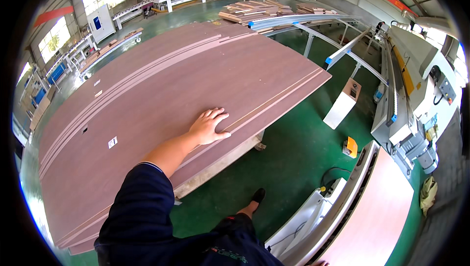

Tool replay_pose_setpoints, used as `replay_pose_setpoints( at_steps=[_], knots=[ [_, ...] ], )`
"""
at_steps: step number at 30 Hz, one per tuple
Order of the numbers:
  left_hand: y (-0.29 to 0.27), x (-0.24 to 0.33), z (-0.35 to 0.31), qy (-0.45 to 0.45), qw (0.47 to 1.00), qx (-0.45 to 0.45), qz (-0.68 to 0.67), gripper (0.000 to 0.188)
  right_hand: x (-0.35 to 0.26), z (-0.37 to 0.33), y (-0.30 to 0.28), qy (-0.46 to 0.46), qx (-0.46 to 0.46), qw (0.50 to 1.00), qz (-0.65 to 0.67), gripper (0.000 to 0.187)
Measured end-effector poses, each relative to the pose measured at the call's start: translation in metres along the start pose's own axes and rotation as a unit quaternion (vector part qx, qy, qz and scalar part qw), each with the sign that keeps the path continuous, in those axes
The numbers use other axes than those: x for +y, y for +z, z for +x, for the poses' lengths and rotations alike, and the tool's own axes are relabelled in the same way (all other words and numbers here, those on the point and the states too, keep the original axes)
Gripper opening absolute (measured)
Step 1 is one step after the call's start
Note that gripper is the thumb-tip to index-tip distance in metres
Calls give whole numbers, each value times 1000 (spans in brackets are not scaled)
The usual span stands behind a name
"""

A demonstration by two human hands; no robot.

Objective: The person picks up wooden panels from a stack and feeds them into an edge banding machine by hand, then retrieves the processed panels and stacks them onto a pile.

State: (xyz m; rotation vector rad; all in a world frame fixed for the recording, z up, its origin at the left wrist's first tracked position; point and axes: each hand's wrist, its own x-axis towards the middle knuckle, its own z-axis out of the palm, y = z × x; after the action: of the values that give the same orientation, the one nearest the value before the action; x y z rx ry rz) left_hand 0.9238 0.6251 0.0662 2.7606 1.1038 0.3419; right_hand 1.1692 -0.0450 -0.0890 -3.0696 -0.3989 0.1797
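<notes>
My left hand (209,126) lies flat, palm down, on the top sheet of a large stack of reddish-brown wood panels (161,94). It rests near the stack's right-hand edge, beside a narrow strip cut along that edge, with fingers stretched out and nothing gripped. The dark blue sleeve (139,207) of that arm comes up from the lower edge. The stack sits on a low pale wooden base (220,163) over a green floor. My right hand does not show in this view.
A grey edge-processing machine (416,94) runs along the right, with a pale pink panel (377,217) on its white roller table. A white box stand (342,103), a yellow floor switch (350,147), roller conveyors and more board stacks (254,10) lie behind.
</notes>
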Motion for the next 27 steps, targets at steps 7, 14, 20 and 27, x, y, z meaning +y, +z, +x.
replay_pose_setpoints(
  at_steps=[7, 14, 20, 27],
  knots=[
    [3, -4, 0, 10, 1000, 10, 0, 75, -8, -3, -9, -4, 12, 1000, 12, 77],
    [1, -2, -1, 3, 1000, 4, 2, 76, 1, -1, -1, -3, -8, 1000, -25, 80],
    [1, -3, 1, 2, 1000, 2, -2, 76, 8, 1, 11, -13, 7, 999, -44, 83],
    [1, -3, 0, 1, 1000, 1, 4, 76, 3, -1, 5, -8, -10, 999, -49, 84]
  ],
)
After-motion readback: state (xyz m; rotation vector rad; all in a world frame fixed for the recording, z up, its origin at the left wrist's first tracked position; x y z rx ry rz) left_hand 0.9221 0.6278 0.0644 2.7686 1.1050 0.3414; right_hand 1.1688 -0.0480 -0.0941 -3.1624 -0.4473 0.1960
